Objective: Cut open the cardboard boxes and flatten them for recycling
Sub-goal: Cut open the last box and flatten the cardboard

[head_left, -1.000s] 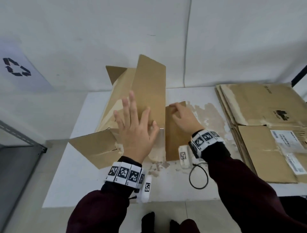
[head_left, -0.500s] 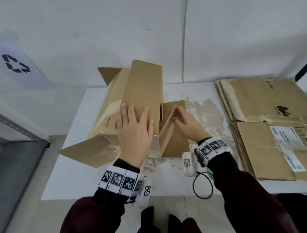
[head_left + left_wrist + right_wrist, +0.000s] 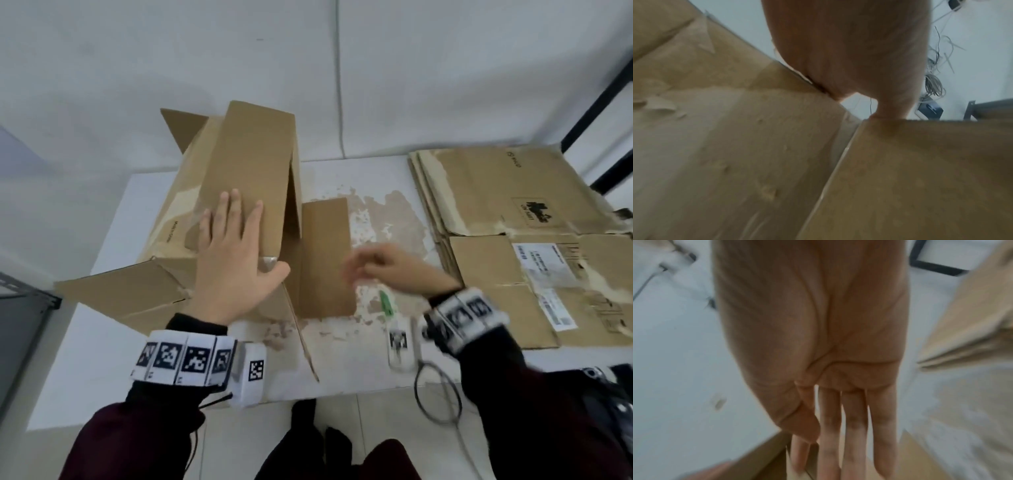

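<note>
- Right now the cardboard box (image 3: 219, 192) is lying on its side on the left half of the white table (image 3: 102, 342), its long axis running from my near left toward the wall, with the open end facing me.
- Its top panel is sloping up and away from me, brown and plain, while the left wall is showing torn, paler patches and a small line of print.
- One end flap (image 3: 325, 257) is lying flat on the table to the right of the opening, and another is spreading out to the near left.
- I am pressing my left hand (image 3: 233, 260) flat on the top panel near the open edge, fingers straight and spread, thumb out along the edge; it is gripping nothing.
- My left wrist view is showing the heel of that hand (image 3: 849, 48) touching the cardboard edge.
- My right hand (image 3: 387, 267) is hovering just right of the flat flap, blurred; the wrist view is showing its fingers (image 3: 853, 426) straight and together, holding nothing.
- A green-tipped cutter (image 3: 387, 301) is lying on the table just beneath that hand, apart from it.
- A stack of flattened boxes (image 3: 507, 205) is sitting at the right end of the table, well apart from the box.
</note>
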